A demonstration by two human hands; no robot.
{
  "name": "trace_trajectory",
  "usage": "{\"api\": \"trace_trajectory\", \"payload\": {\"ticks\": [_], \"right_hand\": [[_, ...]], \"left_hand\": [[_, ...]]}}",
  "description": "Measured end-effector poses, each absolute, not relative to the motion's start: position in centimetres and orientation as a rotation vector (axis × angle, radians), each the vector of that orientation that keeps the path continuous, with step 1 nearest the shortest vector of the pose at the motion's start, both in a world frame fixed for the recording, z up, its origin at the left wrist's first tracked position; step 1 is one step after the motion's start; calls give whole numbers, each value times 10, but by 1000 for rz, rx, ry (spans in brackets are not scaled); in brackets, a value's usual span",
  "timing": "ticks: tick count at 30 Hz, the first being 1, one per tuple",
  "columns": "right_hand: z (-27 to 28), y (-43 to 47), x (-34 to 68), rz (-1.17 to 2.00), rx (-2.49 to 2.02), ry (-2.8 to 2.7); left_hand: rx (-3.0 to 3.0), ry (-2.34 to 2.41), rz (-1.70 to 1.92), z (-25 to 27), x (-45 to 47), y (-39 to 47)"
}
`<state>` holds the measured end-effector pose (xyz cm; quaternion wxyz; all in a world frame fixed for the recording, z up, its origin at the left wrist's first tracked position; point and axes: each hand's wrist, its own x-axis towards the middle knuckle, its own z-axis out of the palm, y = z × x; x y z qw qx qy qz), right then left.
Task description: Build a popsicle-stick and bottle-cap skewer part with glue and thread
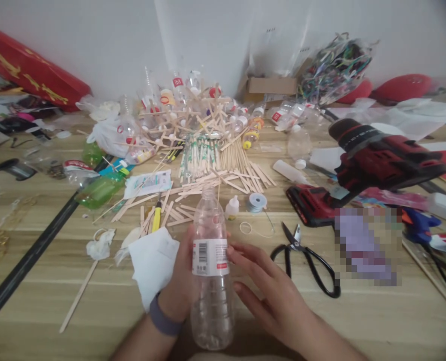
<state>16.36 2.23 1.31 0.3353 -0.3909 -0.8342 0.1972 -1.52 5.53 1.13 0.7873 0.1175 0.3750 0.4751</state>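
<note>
A clear plastic bottle (211,306) with a white label stands upright in front of me, its neck bare of a cap. My left hand (181,281) is closed around its far left side, partly hidden behind the plastic. My right hand (271,296) comes from the right with fingers apart; its index fingertip is at the label's edge, and I cannot tell how firmly it touches. Black-handled scissors (301,255) lie with parted blades beyond the right hand. A crumpled white tissue (153,260) rests by the left wrist.
Wooden sticks (202,155) and bottles fill the far middle. A red cordless drill (381,160) stands at right. A small glue bottle (232,208), a wire spool (256,201) and a yellow cutter (157,216) lie nearer. A black strip (38,250) crosses the table at left.
</note>
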Motion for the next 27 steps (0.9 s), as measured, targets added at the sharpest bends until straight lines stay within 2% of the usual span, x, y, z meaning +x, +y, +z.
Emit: {"api": "trace_trajectory", "payload": {"ticks": [4,10,22,27], "right_hand": [[11,20,162,523,-1022,-2183],[12,16,161,519,-948,-2147],[15,4,164,498,-799,-2223],[15,5,161,584,-862,-2172]], "left_hand": [[281,817,1099,14,-15,59],[194,699,899,16,-16,54],[164,775,928,19,-20,57],[102,833,981,23,-20,60]]}}
